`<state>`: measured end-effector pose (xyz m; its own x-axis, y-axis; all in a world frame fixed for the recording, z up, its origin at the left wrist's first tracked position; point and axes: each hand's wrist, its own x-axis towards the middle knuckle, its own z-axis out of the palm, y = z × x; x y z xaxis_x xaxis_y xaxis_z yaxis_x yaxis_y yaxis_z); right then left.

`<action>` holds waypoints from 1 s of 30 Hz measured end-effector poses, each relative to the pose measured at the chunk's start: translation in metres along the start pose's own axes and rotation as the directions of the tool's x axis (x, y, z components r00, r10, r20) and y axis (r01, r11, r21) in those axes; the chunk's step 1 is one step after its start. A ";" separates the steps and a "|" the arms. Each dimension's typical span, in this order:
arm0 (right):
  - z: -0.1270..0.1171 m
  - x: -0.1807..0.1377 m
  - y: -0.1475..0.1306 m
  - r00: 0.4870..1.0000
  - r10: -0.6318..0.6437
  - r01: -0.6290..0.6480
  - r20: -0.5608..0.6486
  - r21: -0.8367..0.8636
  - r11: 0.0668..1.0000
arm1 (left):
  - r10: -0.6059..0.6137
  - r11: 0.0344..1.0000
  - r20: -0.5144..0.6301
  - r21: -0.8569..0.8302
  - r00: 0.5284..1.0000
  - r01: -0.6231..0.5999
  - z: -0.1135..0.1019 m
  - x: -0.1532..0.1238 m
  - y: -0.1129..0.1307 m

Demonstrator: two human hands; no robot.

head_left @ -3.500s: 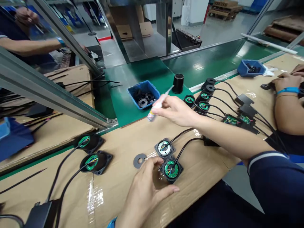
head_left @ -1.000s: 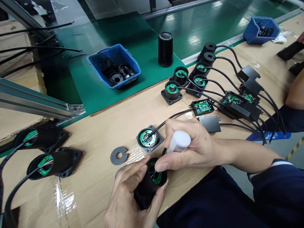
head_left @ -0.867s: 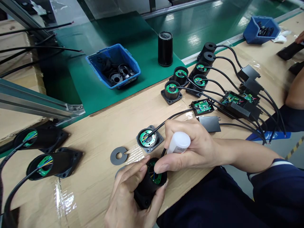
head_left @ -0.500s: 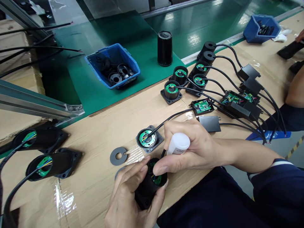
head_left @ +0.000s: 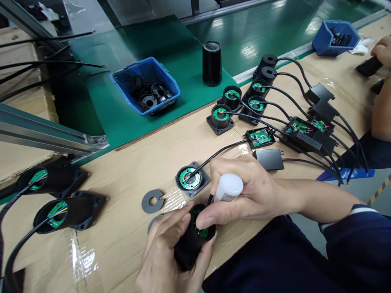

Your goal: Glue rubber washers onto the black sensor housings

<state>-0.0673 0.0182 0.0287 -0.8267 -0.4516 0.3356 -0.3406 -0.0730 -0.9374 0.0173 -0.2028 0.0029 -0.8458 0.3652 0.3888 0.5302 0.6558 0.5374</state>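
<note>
Left hand point(head_left: 166, 248) curled round the black cylindrical housing point(head_left: 186, 246), right hand point(head_left: 249, 195) gripping a white plastic bottle point(head_left: 229, 187) over its open end!

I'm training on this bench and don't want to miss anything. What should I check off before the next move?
1. Black cup steadied: ok, the left hand grips its side.
2. White bottle held: ok, in the right hand, its base facing up.
3. Clear view into the cup: not ok, the right thumb covers part of the opening.
4. Bottle tip in place: cannot tell, hidden behind the right hand.
5. Grey ring close by: ok, flat on the cardboard.
6. Neighbour's hand out of the way: ok, at the far right edge.
</note>
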 end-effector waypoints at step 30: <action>0.009 0.000 0.003 0.965 -0.258 0.230 -0.054 -0.307 0.924 | -0.311 0.917 0.163 -0.206 0.936 0.341 -0.007 0.004 0.005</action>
<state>-0.0643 0.0102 0.0252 -0.7336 -0.3688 0.5708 -0.6421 0.1013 -0.7599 0.0172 -0.2022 0.0123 -0.9666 0.2453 0.0750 0.2101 0.5897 0.7798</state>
